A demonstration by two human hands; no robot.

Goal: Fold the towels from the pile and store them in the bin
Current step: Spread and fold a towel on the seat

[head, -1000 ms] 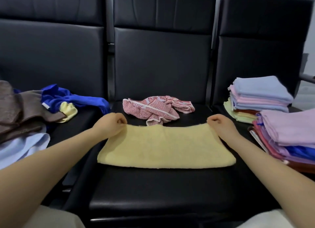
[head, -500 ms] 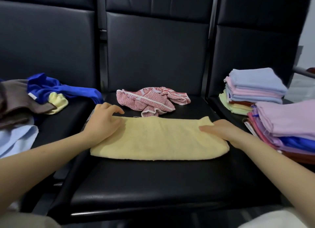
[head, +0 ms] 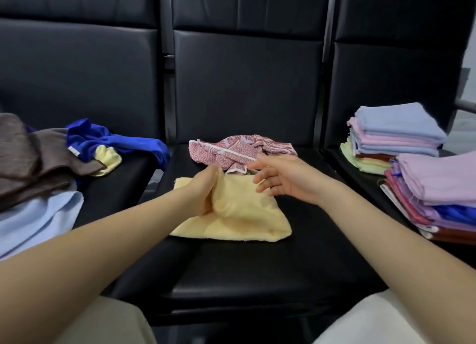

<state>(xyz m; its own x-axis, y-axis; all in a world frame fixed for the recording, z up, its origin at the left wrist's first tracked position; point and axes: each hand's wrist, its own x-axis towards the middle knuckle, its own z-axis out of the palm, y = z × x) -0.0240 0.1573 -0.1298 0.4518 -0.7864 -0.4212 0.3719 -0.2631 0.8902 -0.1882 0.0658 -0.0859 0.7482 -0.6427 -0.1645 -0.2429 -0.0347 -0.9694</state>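
A pale yellow towel (head: 239, 215) lies folded over on the middle black seat (head: 257, 266). My left hand (head: 206, 189) grips its doubled upper-left part and lifts it slightly. Just right of that, my right hand (head: 278, 179) hovers above the towel's top edge with fingers spread and holds nothing. Behind both hands a crumpled red-and-white patterned towel (head: 239, 153) sits at the back of the same seat.
On the left seat lies a loose pile: brown cloth (head: 33, 160), blue cloth (head: 116, 142), light blue cloth (head: 36, 220). Two stacks of folded towels stand on the right seat, a far one (head: 394, 135) and a near one (head: 438, 189). No bin shows.
The long yellow towel has been folded sideways to about half its width. My left hand now grips it near the middle; my right hand has let go and lifted off it.
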